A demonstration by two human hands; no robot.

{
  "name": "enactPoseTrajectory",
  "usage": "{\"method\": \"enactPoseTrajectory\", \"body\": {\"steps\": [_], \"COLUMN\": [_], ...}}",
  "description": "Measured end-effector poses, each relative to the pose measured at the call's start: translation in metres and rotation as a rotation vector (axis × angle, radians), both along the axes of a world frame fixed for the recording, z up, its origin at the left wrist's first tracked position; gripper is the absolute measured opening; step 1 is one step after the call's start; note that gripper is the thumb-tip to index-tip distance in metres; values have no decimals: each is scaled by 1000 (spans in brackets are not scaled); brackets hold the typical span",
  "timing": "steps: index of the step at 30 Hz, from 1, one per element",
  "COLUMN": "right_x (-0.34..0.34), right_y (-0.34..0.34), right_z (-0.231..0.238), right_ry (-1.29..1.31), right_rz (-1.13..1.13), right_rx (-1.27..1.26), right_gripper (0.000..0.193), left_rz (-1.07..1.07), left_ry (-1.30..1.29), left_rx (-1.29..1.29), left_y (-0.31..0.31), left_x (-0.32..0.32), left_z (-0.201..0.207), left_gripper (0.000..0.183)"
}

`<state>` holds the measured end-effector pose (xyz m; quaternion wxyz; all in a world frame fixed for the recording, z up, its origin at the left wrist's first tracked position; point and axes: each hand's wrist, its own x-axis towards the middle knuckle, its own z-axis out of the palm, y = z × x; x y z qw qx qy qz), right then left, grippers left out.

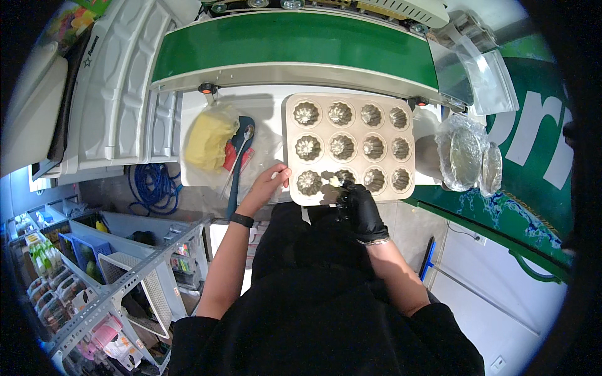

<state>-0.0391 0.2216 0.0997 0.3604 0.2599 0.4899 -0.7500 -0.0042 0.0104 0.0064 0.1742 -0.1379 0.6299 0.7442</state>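
A beige cake pan (386, 132) with rows of fluted metal cups sits on the white worktop in front of me. My left hand (271, 183), bare with a dark wristband, pinches the pan's near left edge. My right hand (362, 215), in a black glove, is closed over the nearest row. At its fingertips is a small pale yellow lump (335, 182), like butter, by the second cup; the glove partly covers that cup. Left of the pan lies a yellow block (207, 139) in clear plastic, looking like butter. Beside it are a dark blue spatula (234, 191) and a metal spoon (249, 133).
A green-fronted machine (295, 47) spans the back of the worktop. Plastic-wrapped foil containers (465, 152) stand right of the pan. White moulded panels (125, 94) rise at left, above a coiled blue hose (153, 190) and a metal shelf rack (135, 266).
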Motion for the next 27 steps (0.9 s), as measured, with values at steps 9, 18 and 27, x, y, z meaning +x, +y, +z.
{"method": "enactPoseTrajectory", "body": {"steps": [9, 18, 27], "right_x": [1, 17, 25], "right_y": [2, -53, -61], "right_z": [-7, -42, -50], "right_ry": [-21, -208, 176], "right_rz": [-55, -11, 25], "right_rx": [97, -182, -8], "right_gripper": [24, 18, 18], "left_rz": [22, 21, -10], "left_ry": [-17, -82, -32], "left_rx": [0, 43, 5], "left_y": [5, 4, 3], "left_x": [4, 4, 2], "left_z": [0, 2, 5], "left_gripper": [21, 22, 18]}}
